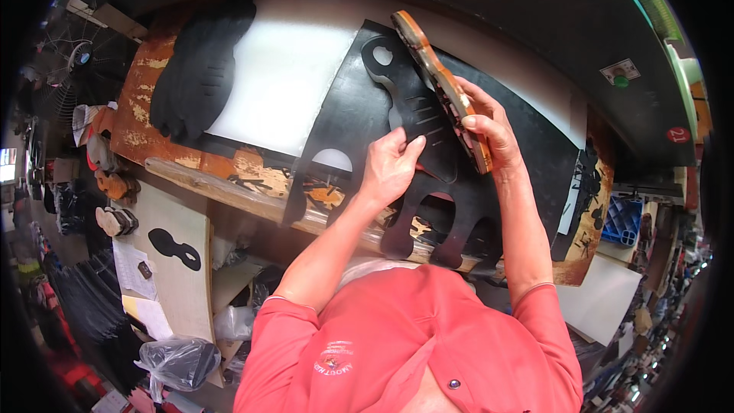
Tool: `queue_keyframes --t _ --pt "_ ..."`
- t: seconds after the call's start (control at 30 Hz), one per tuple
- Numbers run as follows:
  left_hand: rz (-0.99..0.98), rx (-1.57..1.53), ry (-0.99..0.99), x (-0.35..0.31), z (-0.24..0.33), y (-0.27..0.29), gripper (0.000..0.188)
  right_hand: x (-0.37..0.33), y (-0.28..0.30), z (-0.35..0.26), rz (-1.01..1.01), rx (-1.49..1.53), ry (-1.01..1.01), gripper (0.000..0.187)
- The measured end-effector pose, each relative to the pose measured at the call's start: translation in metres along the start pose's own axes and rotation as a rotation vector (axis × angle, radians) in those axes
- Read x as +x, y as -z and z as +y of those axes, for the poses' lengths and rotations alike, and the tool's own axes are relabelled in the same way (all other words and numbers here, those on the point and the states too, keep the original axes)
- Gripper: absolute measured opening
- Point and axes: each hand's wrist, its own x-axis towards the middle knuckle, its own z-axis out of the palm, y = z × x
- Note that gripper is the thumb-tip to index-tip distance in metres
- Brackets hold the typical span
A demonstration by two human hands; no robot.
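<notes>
A black rubber sheet (359,118) with sole-shaped cutouts is spread across the middle of the frame, on a worn wooden bench (145,107) with peeling orange paint. A black sole-shaped cut piece (417,118) is seen lying on the sheet, near the centre of the frame.

The left hand (390,164) is placed at the centre of the frame, its fingers (409,145) curled and pinched on the lower edge of the cut piece. The right hand (489,130) is held just right of centre, and its fingers are closed around an orange-edged sole-shaped cutting die (440,84). The die is stood on edge and tilted, running from the upper centre down toward the right hand, with its lower side against the cut piece.

A white cutting board (279,84) is seen under the sheet at the upper centre. A stack of black cut soles (200,69) is laid at the upper left, partly on the white board. At the lower left, a pale board (183,291) with a black dumbbell-shaped piece (174,248) on it is seen, and a grey plastic bag (177,361) below it. A blue crate (623,220) is seen at the right edge.
</notes>
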Motion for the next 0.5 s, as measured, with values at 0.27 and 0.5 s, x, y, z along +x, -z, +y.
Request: queue_keyframes --t 0.27,0.5 --pt "0.25 0.203 0.085 0.032 0.029 0.169 0.025 -0.002 -0.007 -0.001 0.01 -0.052 0.072 0.098" --pt "0.507 0.724 -0.163 0.06 0.025 0.26 0.03 -0.009 -0.001 -0.003 0.012 -0.059 0.069 0.1"
